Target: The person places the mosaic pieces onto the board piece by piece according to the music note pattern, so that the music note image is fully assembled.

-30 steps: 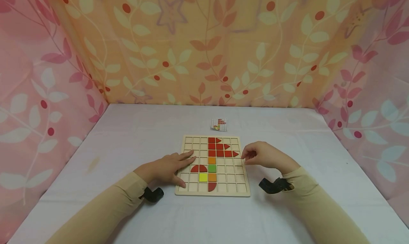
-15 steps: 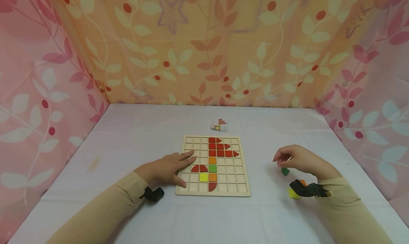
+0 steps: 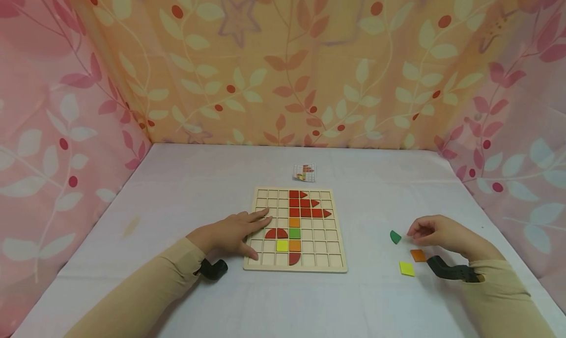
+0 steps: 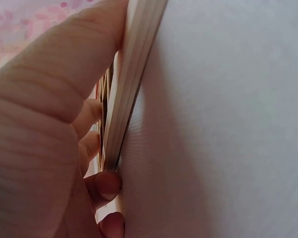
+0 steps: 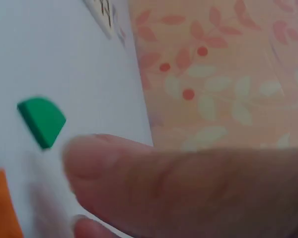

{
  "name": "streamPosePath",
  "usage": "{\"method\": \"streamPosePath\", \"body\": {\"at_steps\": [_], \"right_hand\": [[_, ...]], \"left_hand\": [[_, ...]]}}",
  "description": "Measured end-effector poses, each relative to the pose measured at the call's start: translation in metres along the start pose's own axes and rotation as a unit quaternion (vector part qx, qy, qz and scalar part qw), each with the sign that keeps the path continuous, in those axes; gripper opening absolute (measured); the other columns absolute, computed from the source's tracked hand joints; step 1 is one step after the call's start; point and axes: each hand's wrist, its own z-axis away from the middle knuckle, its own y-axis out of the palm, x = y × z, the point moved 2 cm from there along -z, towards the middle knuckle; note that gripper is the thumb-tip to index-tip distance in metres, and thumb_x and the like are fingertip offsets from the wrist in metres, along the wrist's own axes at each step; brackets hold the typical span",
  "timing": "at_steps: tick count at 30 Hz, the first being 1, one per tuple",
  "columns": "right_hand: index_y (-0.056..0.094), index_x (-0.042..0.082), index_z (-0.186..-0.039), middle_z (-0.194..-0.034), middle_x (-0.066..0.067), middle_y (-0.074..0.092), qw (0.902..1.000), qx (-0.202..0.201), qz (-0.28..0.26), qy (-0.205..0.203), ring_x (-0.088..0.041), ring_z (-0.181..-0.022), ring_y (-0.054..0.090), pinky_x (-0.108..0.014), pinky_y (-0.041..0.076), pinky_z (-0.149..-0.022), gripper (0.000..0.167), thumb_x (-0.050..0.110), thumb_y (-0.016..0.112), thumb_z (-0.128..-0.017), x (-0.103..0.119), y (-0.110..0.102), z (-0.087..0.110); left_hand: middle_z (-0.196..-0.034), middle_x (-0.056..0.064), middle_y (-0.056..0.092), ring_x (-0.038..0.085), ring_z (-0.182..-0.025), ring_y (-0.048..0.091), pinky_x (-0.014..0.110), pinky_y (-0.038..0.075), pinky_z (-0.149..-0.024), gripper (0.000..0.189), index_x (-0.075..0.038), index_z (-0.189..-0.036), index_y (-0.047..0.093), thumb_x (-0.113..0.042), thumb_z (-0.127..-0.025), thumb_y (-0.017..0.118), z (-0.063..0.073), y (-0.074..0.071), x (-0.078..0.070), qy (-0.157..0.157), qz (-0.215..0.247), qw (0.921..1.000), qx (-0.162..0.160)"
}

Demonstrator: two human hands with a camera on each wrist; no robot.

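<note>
A wooden grid board [image 3: 320, 247] lies mid-table, with red, orange, green and yellow tiles in several of its cells. My left hand [image 3: 227, 235] rests on its left side, fingers spread over the outer cells and thumb at the near corner. The left wrist view shows the thumb against the board's edge [image 4: 131, 79]. Right of the board, my right hand [image 3: 438, 235] hovers with loosely bent fingers, holding nothing. Just left of its fingertips lies a green quarter-circle tile [image 3: 395, 237]. An orange square tile [image 3: 417, 255] is below the hand, and a yellow square tile [image 3: 407, 268] lies nearer.
Behind the board lies a small printed card [image 3: 304, 172] with a coloured grid pattern. A white cloth [image 3: 177, 176] covers the table. Floral curtains [image 3: 283, 68] stand at the back and both sides. A black wrist device [image 3: 453, 270] juts from the right sleeve.
My right hand has moved right and nearer, from the board's right edge to beside the loose tiles, which now show uncovered. My left hand has stayed on the board.
</note>
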Motion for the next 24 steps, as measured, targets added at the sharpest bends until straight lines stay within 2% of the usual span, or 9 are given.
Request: {"method": "streamPosePath", "body": {"at_steps": [3, 7, 13, 17, 24], "right_hand": [[0.063, 0.007, -0.099, -0.091, -0.007, 0.059, 0.9998, 0.017, 0.004, 0.003, -0.021, -0.083, 0.049, -0.025, 0.047, -0.069, 0.025, 0.015, 0.072, -0.077, -0.009, 0.001, 0.003], [0.063, 0.007, -0.099, -0.091, -0.008, 0.056, 0.9995, 0.027, 0.011, -0.013, -0.021, -0.081, 0.046, -0.025, 0.044, -0.065, 0.030, 0.015, 0.074, -0.074, -0.017, 0.005, 0.006], [0.060, 0.009, -0.098, -0.088, -0.008, 0.051, 0.9998, 0.008, 0.017, 0.001, -0.022, -0.074, 0.043, -0.027, 0.038, -0.058, 0.035, 0.016, 0.078, -0.069, -0.021, 0.013, 0.007], [0.060, 0.012, -0.094, -0.086, -0.007, 0.047, 0.9993, -0.008, 0.034, 0.013, -0.021, -0.074, 0.042, -0.027, 0.037, -0.056, 0.033, 0.016, 0.079, -0.067, -0.020, 0.017, 0.009], [0.059, 0.011, -0.088, -0.083, -0.007, 0.047, 0.9986, -0.006, 0.052, -0.001, -0.021, -0.073, 0.042, -0.028, 0.035, -0.056, 0.029, 0.012, 0.078, -0.067, -0.018, 0.018, 0.008]], "left_hand": [[-0.152, -0.016, -0.001, 0.026, -0.137, 0.018, 0.048, 0.022, -0.105, 0.099, -0.037, -0.145, 0.014, -0.076, -0.063, 0.052, 0.000, 0.001, 0.000, -0.001, 0.005, 1.0000, 0.001], [-0.153, -0.015, -0.001, 0.026, -0.137, 0.017, 0.048, 0.022, -0.105, 0.100, -0.036, -0.145, 0.013, -0.076, -0.063, 0.052, 0.000, 0.001, 0.000, 0.000, 0.002, 1.0000, 0.000], [-0.153, -0.015, -0.001, 0.028, -0.136, 0.018, 0.048, 0.021, -0.105, 0.100, -0.036, -0.146, 0.013, -0.077, -0.063, 0.051, 0.000, 0.000, -0.001, -0.001, -0.003, 1.0000, 0.001], [-0.153, -0.014, -0.001, 0.029, -0.137, 0.018, 0.048, 0.020, -0.105, 0.100, -0.035, -0.146, 0.014, -0.077, -0.063, 0.052, 0.000, 0.000, -0.001, -0.001, -0.001, 1.0000, 0.002], [-0.153, -0.014, -0.001, 0.029, -0.136, 0.018, 0.048, 0.020, -0.105, 0.099, -0.034, -0.146, 0.015, -0.076, -0.064, 0.052, 0.000, -0.001, -0.001, 0.003, -0.003, 1.0000, -0.001]]}}
